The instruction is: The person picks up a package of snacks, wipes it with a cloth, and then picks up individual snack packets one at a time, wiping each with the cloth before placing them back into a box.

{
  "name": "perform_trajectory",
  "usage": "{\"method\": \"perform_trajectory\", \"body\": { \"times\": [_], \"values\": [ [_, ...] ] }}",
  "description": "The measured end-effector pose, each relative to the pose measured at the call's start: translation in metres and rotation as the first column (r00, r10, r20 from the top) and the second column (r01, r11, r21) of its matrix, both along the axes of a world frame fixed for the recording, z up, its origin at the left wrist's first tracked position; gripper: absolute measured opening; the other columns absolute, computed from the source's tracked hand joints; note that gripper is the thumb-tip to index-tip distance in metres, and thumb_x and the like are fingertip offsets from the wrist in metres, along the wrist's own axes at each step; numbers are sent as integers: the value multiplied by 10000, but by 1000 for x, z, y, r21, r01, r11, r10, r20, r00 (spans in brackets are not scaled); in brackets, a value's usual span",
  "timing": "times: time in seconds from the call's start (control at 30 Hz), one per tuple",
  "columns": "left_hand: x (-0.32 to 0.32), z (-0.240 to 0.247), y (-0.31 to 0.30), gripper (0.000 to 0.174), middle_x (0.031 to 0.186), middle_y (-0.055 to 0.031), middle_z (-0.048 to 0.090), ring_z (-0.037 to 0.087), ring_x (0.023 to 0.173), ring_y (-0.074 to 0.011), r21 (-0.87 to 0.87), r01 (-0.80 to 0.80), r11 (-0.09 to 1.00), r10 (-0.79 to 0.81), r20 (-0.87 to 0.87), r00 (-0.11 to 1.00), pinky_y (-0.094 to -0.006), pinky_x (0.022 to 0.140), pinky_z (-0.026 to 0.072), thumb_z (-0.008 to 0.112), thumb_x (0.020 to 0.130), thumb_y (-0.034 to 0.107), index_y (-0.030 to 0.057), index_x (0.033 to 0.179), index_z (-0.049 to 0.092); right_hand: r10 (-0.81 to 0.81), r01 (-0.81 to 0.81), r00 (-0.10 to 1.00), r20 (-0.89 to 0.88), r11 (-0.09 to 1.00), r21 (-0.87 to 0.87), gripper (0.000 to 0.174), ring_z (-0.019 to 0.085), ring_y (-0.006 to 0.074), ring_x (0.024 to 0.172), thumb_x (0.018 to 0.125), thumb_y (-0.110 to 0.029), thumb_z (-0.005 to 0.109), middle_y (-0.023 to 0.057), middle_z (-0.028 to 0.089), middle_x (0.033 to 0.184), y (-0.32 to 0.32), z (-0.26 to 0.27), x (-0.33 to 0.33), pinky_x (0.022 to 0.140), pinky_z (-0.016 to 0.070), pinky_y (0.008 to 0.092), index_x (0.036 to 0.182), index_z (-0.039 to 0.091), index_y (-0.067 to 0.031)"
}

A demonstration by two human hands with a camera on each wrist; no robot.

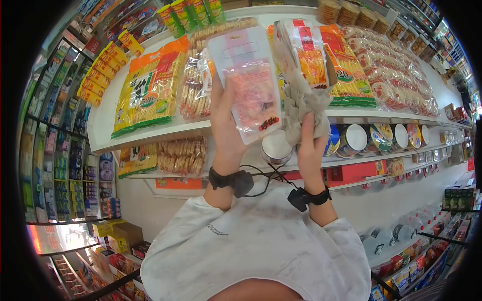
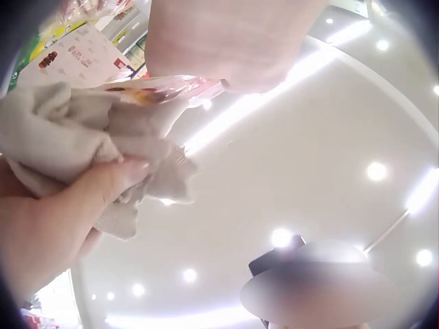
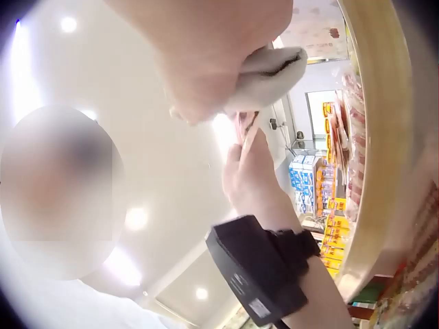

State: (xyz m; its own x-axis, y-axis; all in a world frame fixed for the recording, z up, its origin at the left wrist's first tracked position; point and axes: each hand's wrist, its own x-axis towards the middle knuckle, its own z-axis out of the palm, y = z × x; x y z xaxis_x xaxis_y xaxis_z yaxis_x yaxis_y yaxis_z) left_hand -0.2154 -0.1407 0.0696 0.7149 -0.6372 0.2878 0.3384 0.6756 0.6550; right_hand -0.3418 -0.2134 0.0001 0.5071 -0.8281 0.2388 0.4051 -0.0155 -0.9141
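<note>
In the head view my left hand (image 1: 227, 118) grips a flat snack packet (image 1: 249, 85) with a white top and a clear, pinkish front, thumb across its face. The packet is tilted over the shelf edge. To its right, my right hand (image 1: 311, 138) holds a crumpled beige cloth (image 1: 307, 108), thumb on top of the folds. Just above the cloth are more snack packets (image 1: 309, 55) with orange and red print, their lower ends covered by it. The left wrist view shows the right thumb pressed into the cloth (image 2: 62, 130); the right wrist view shows the left hand (image 3: 254, 171) beyond the cloth.
Yellow noodle-like bags (image 1: 150, 85) and bagged round biscuits (image 1: 391, 75) lie on the white shelf (image 1: 145, 135). Green cans (image 1: 193, 15) stand behind. Below are lidded tubs (image 1: 356, 136) on a lower shelf. Tall racks of goods (image 1: 65, 165) stand at the left.
</note>
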Motion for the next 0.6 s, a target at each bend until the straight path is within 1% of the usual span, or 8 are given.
{"method": "perform_trajectory", "body": {
  "times": [0.07, 0.17, 0.2, 0.33, 0.4, 0.5, 0.53, 0.6],
  "values": [
    [-4, -2, 2, 450, 1334, -132, 543, 611, 1150, -230, 30, -3, 1000, 2, 49, 999, -390, 914, 554, 426, 1060, 206, 68, 1476, 327, 10, -9, 1000, -8, 992, 126, 355, 550, 41, 950, 999, -207, 599, 17, 653, 1094, -6, -9, -4, 800, 464, 234, 1273, 577, 16],
    [-9, -6, -1, 479, 1357, -133, 526, 594, 1180, -228, 69, -28, 997, 19, 136, 991, -383, 945, 535, 427, 1058, 199, 57, 1497, 297, 134, -136, 991, 28, 986, 92, 370, 583, 61, 928, 958, -197, 662, 33, 664, 1083, 10, -4, -3, 780, 480, 233, 1258, 590, 8],
    [-11, -5, -3, 500, 1360, -135, 521, 585, 1198, -234, 81, -56, 995, 44, 150, 988, -380, 966, 520, 431, 1054, 197, 49, 1507, 281, 171, -170, 984, -45, 985, 14, 378, 606, 71, 896, 923, -167, 705, 39, 673, 1083, 10, 3, -6, 766, 492, 231, 1244, 604, 7],
    [-10, -14, -7, 537, 1387, -137, 503, 558, 1231, -214, 116, -157, 981, 133, 191, 973, -360, 999, 489, 473, 1040, 178, 28, 1517, 275, 146, -146, 989, -9, 989, 35, 377, 623, 79, 910, 892, -124, 731, 54, 688, 1081, 8, 9, -5, 780, 503, 233, 1221, 615, 20],
    [-10, -18, -9, 560, 1405, -135, 491, 547, 1231, -197, 137, -281, 950, 221, 341, 914, -343, 1016, 468, 496, 1035, 178, 22, 1523, 269, 136, -136, 990, -33, 991, -2, 364, 628, 82, 919, 895, -97, 719, 61, 692, 1085, 7, 9, -6, 784, 506, 234, 1221, 615, 27],
    [-5, -30, -19, 598, 1419, -135, 484, 519, 1255, -197, 146, -459, 876, 316, 546, 776, -336, 1041, 440, 542, 1019, 157, 20, 1529, 259, -67, 56, 995, -69, 989, -139, 338, 637, 89, 935, 904, -59, 691, 54, 698, 1060, -2, 3, -7, 809, 509, 236, 1223, 616, 27],
    [-3, -34, -21, 612, 1422, -134, 483, 508, 1267, -201, 140, -524, 840, 342, 612, 713, -337, 1050, 431, 559, 1013, 145, 21, 1530, 255, -106, 94, 991, -85, 987, -129, 336, 639, 108, 968, 905, -40, 676, 72, 692, 1096, -6, 3, -9, 832, 508, 250, 1227, 612, 33],
    [-15, -36, -19, 609, 1425, -129, 483, 500, 1264, -190, 214, -263, 941, 127, 499, 857, -338, 1058, 418, 581, 1004, 176, 15, 1516, 293, -171, 161, 980, -101, 981, -105, 334, 642, 145, 1036, 906, -3, 646, 107, 681, 1169, -12, 5, -8, 880, 507, 279, 1234, 605, 46]
  ]
}}
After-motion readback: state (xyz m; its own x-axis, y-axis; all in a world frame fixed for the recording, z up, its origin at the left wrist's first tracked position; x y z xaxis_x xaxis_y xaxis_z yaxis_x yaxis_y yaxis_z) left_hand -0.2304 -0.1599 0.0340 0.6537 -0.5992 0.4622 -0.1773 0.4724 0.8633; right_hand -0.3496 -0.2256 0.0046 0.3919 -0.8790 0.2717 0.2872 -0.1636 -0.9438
